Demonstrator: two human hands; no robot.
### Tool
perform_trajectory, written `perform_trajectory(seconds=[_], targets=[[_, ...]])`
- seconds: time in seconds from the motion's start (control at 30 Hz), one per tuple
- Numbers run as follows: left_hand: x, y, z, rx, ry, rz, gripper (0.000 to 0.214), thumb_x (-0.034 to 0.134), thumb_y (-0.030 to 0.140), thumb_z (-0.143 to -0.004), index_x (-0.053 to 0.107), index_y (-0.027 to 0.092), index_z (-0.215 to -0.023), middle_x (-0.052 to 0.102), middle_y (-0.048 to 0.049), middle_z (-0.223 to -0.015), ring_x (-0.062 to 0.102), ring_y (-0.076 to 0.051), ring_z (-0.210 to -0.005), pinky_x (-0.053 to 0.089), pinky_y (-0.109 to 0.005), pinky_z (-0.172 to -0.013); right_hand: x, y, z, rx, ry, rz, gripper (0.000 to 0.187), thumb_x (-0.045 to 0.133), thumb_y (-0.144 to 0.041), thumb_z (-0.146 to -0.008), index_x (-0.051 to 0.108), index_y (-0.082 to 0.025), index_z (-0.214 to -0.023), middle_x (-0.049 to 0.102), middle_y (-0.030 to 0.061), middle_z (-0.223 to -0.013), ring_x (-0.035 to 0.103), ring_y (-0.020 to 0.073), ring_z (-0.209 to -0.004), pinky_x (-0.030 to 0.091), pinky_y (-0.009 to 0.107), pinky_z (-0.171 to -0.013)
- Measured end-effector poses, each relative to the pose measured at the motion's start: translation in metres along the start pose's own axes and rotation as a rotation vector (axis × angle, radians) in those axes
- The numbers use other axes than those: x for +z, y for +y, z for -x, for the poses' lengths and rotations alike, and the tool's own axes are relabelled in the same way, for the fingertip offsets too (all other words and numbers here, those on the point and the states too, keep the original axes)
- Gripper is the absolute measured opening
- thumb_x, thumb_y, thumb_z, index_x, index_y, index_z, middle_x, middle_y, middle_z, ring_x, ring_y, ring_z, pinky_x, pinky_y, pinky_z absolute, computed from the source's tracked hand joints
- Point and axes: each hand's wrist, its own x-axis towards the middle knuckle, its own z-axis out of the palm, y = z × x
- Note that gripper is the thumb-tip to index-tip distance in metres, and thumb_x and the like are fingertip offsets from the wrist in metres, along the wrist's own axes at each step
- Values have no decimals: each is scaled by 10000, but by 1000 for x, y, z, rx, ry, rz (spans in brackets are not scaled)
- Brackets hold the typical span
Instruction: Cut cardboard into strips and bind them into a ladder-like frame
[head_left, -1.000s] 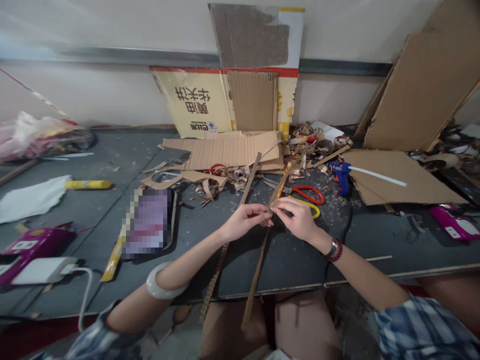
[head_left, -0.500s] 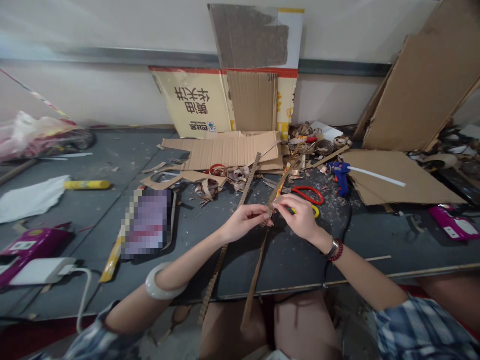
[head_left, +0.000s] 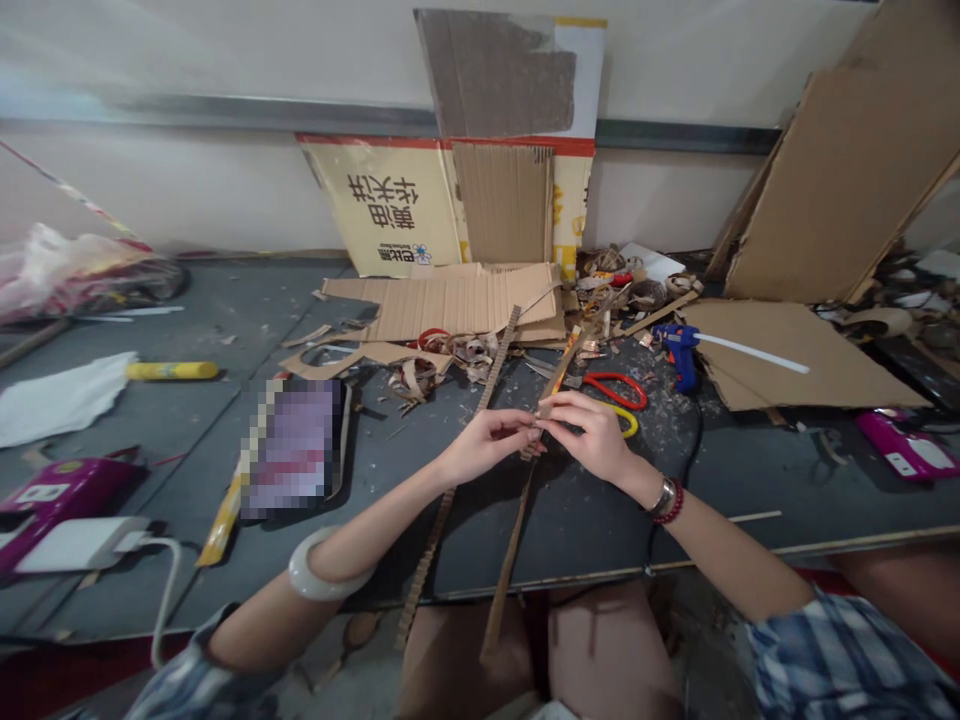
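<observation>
On the dark grey bench [head_left: 577, 545], cardboard offcuts and shavings heap toward the far side, with a blue hot glue gun [head_left: 681, 350] and red-handled scissors [head_left: 615, 390] at far right. Mid-bench, toward the near side, the left hand [head_left: 487, 445] and right hand [head_left: 592, 435] meet, each grip closed in a fingertip pinch where two long narrow cardboard strips [head_left: 510, 560] cross; which hand holds which strip is hard to tell.
</observation>
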Motion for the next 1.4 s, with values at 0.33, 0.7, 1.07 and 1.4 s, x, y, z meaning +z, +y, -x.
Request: perform_trajectory(seconds=[0.33,0.7,1.07,1.4], targets=[[-1,-5,-1,-22,-15,3,247,556,283,-813,635,116,-976,705,-65,-845,649,-158,-787,496,-285,-774,2,0,-1,53,-6,-27,128,528,-202,-837,633,-181,-766,648,46,-869,606,144,-827,503,283,-754],[-1,-2,-1,45,-19,-80,229,544,269,-819,649,102,-935,697,-56,-798,630,-147,-746,485,-257,-759,-4,-6,-6,137,10,-51,178,513,-230,-849,603,-166,-709,642,39,-750,603,141,-721,486,264,-677],[-3,0,-1,21,22,-38,232,553,272,-812,642,106,-948,698,-47,-787,636,-146,-734,488,-250,-750,-5,2,-4,-68,42,47,87,569,-198,-792,651,-179,-815,662,51,-927,616,142,-857,517,279,-789],[-1,0,0,0,9,-30,215,565,272,-805,653,111,-915,700,-45,-777,637,-139,-729,492,-232,-729,-2,6,0,-156,-3,111,128,513,-146,-821,639,-158,-805,658,68,-907,619,135,-828,530,260,-761]])
